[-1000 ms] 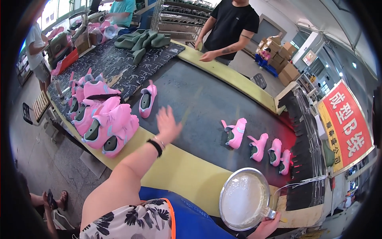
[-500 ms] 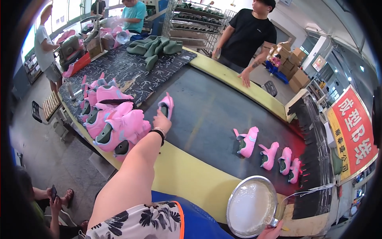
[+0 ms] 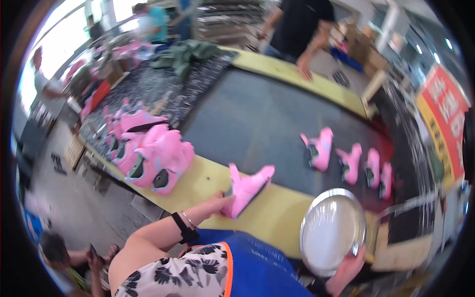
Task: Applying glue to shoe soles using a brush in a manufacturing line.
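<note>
My left hand [image 3: 218, 202] is closed on the heel end of a pink shoe upper [image 3: 246, 190] with a dark green last inside. It holds this shoe over the yellow near edge of the worktable, toe pointing right and away. My right hand [image 3: 348, 267] is closed at the lower right rim of a round metal bowl [image 3: 308, 210], which contains a whitish liquid. Motion blur hides the exact grip of its fingers. To the left lies a heap of similar pink shoe uppers [image 3: 166, 148]; several more pink shoes [image 3: 322, 148] stand in a row on the right.
The dark conveyor surface [image 3: 247, 114] runs between yellow edge boards [image 3: 287, 69]. Green lasts [image 3: 185, 57] lie piled at the far left. A person in black [image 3: 304, 29] leans on the far board. A red and yellow banner [image 3: 443, 109] hangs right; someone sits low at left [image 3: 57, 252].
My left hand has brought the pink shoe from the conveyor back toward me, over the near yellow edge. The view has shifted, and more of my right hand shows at the bowl.
</note>
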Motion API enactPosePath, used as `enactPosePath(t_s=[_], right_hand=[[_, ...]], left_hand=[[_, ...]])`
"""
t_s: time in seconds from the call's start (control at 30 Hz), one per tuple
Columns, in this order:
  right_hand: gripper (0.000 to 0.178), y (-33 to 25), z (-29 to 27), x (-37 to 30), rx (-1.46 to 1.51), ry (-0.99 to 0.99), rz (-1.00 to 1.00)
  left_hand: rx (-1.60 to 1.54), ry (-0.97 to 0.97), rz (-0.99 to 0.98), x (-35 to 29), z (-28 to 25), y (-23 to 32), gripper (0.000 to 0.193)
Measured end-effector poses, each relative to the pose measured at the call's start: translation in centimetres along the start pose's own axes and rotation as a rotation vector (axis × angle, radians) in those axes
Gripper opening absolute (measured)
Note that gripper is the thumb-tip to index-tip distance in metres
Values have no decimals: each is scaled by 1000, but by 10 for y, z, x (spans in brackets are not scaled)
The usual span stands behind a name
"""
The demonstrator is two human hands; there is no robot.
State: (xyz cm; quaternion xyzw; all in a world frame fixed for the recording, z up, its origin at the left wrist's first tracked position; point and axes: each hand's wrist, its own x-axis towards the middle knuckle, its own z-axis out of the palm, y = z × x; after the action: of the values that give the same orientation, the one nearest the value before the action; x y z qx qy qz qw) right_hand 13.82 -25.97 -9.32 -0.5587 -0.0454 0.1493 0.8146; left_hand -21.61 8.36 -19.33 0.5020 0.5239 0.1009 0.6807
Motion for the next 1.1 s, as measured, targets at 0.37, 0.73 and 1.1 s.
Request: enactPosePath(t_s=[0.37,0.73,1.1], right_hand=[[21,16,4,-2,-1143,-36,-473],[26,15,-3,-2,-1109,-159,-144],[13,-33,15,-32,-804,-150,-691]], left_hand=[[769,104,468,18,39,30,88],[-44,-674,166,-31,81,59,78],[141,-1099,-87,-70,159,149,69]])
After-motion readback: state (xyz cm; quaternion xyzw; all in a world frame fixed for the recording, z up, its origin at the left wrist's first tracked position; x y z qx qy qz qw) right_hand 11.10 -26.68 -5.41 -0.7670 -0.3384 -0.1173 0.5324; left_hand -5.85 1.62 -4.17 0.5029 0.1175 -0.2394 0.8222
